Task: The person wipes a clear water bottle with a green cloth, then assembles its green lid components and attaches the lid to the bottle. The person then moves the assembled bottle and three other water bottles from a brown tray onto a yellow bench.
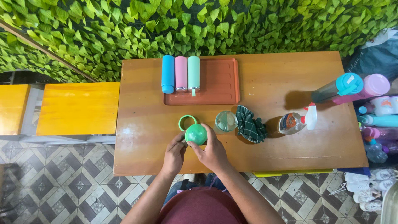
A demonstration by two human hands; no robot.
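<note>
Both hands meet at the near middle of the wooden table (137, 157), closed around a green bottle (195, 134) seen almost end-on. The left hand (174, 154) wraps its side at 8 o'clock, and the right hand (213, 152) clamps it from 4 o'clock, fingers curled over the rounded green end. A loose green ring (187, 122) lies on the table just at 11 o'clock of the bottle, apart from it.

By the look of things, 3 bottles are already dealt with: the blue bottle (168, 74), pink bottle (181, 73) and mint bottle (193, 73) lie side by side on the brown tray (219, 83) at 12 o'clock. The green one is in hand, and a cluster of more bottles (375, 120) waits at 3 o'clock.

A clear glass (226, 121), a checked cloth (251, 124) and a spray bottle (296, 121) sit to the right.

The green bottle's body is hidden under the fingers, so I cannot tell whether its cap is on. The cluster is cut off by the frame edge.
</note>
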